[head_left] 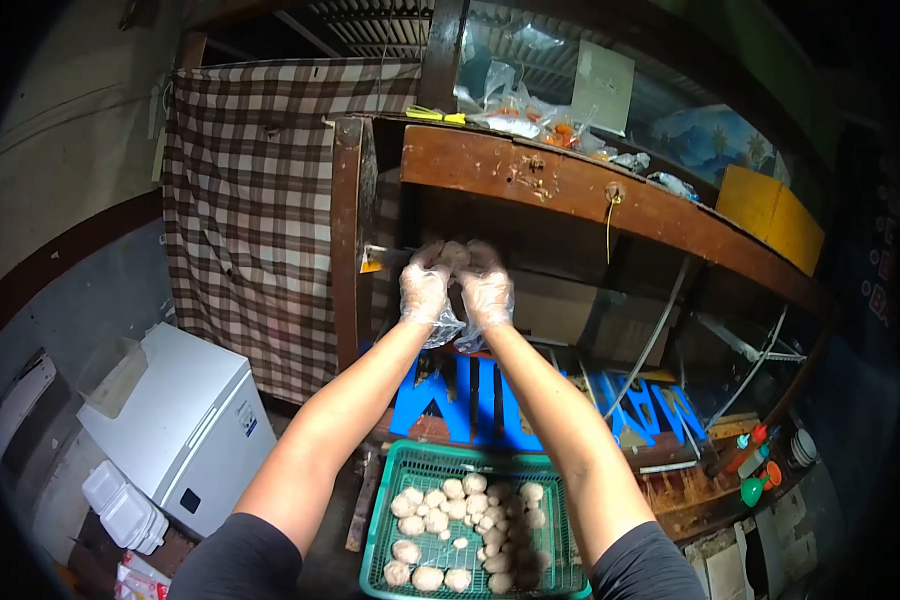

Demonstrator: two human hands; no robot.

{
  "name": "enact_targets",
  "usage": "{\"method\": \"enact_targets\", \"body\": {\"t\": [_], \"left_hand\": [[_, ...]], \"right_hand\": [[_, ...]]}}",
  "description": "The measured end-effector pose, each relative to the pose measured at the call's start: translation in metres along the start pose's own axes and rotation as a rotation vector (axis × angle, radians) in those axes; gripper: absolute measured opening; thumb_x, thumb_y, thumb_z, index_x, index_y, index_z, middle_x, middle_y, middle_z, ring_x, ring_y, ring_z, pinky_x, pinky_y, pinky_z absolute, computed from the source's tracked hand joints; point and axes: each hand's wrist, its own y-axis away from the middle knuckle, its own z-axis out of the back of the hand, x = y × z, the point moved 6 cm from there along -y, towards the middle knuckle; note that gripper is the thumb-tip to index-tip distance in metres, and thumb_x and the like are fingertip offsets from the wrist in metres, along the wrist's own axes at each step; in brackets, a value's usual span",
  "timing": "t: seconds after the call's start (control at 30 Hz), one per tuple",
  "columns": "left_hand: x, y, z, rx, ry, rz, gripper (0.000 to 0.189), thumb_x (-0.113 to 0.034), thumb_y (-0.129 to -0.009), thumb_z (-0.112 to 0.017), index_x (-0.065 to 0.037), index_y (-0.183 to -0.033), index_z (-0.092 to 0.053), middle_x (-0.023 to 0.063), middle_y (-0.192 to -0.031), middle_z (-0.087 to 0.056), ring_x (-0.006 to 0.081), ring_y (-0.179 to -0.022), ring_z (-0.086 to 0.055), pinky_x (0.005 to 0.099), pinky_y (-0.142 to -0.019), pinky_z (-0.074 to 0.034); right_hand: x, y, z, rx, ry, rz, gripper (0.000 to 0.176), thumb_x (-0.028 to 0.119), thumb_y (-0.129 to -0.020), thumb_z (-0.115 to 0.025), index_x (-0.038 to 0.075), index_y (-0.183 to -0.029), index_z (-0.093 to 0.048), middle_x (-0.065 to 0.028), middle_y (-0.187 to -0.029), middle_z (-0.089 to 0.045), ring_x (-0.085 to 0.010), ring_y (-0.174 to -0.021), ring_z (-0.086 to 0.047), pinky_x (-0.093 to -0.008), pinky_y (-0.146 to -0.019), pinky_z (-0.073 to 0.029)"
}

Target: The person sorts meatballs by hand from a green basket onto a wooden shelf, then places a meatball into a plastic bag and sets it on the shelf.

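Meatball [455, 254], pale and roundish, is sitting up high at the centre of the view, in front of the dark cart opening. We are pinching it between the fingertips of both hands. Going left to right now.

Far lower left: white foam boxes [122, 505] are lying stacked on the floor. Just beside them a white chest freezer [175, 420] is standing with its lid down. Behind it a brown checked curtain [255, 200] is hanging over the wall.

Our left hand [425, 290], in a clear plastic glove, is curling closed on the left side of the meatball. Our right hand [487, 292], gloved the same, is closing on the right side, and the fingertips of both are meeting around it. We are holding both forearms raised.

Below the arms, at bottom centre, a green plastic basket [378, 530] is holding a pile of more meatballs [465, 520]. Above it a blue lettered panel [470, 395] is showing on the cart front.

A wooden beam [590, 195] is running down to the right. Past it a yellow box [770, 215] is sitting on top, and sauce bottles [755, 470] are lying on the lower right ledge.
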Motion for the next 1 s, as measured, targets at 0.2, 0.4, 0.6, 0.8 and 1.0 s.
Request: {"method": "enact_targets", "body": {"t": [0.2, 0.4, 0.6, 0.8, 1.0], "left_hand": [[0.039, -0.051, 0.009, -0.070, 0.130, -0.038, 0.034, -0.005, -0.089, -0.071, -0.001, -0.120, -0.060, 0.0093, -0.106, -0.067, 0.0176, -0.085, -0.066, 0.0280, -0.071, -0.057], [0.092, -0.096, 0.024, 0.103, -0.444, -0.635, 0.030, -0.005, -0.092, -0.066, -0.005, -0.121, -0.060, 0.0054, -0.104, -0.067, 0.0168, -0.085, -0.066, 0.0287, -0.072, -0.055], [0.048, -0.047, 0.006, 0.065, 0.333, 0.132, 0.035, -0.003, -0.092, -0.063, -0.006, -0.126, -0.057, 0.0062, -0.115, -0.065, 0.0177, -0.093, -0.065, 0.0300, -0.077, -0.054], [0.011, 0.008, 0.008, 0.158, -0.124, 0.037, 0.050, -0.005, -0.088, -0.065, 0.007, -0.135, -0.052, 0.0164, -0.126, -0.062, 0.0206, -0.111, -0.061, 0.0304, -0.097, -0.049], [-0.036, 0.084, 0.013, 0.469, -0.224, 0.007, 0.048, -0.011, -0.093, -0.068, 0.001, -0.136, -0.052, 0.0169, -0.133, -0.058, 0.0229, -0.124, -0.056, 0.0360, -0.105, -0.046]], "right_hand": [[-0.052, -0.051, -0.029, 0.034, 0.058, 0.038, 0.049, 0.017, -0.081, -0.078, -0.001, -0.124, -0.063, -0.0070, -0.096, -0.071, -0.0139, -0.082, -0.065, -0.0294, -0.075, -0.055], [-0.020, -0.036, -0.034, 0.167, -0.062, -0.172, 0.048, 0.013, -0.083, -0.071, -0.004, -0.127, -0.061, -0.0146, -0.118, -0.069, -0.0198, -0.106, -0.065, -0.0295, -0.094, -0.050], [-0.067, -0.050, -0.027, 0.189, 0.083, -0.011, 0.053, 0.010, -0.082, -0.068, -0.005, -0.132, -0.056, -0.0186, -0.129, -0.063, -0.0234, -0.116, -0.062, -0.0303, -0.099, -0.048], [-0.024, 0.012, 0.005, 0.327, 0.174, -0.038, 0.056, 0.019, -0.083, -0.066, -0.003, -0.133, -0.055, -0.0234, -0.129, -0.062, -0.0324, -0.121, -0.060, -0.0369, -0.102, -0.047], [0.045, 0.085, 0.046, 0.582, 0.599, 0.259, 0.056, 0.029, -0.087, -0.065, 0.000, -0.133, -0.055, -0.0219, -0.134, -0.057, -0.0362, -0.125, -0.054, -0.0415, -0.109, -0.042]]}}
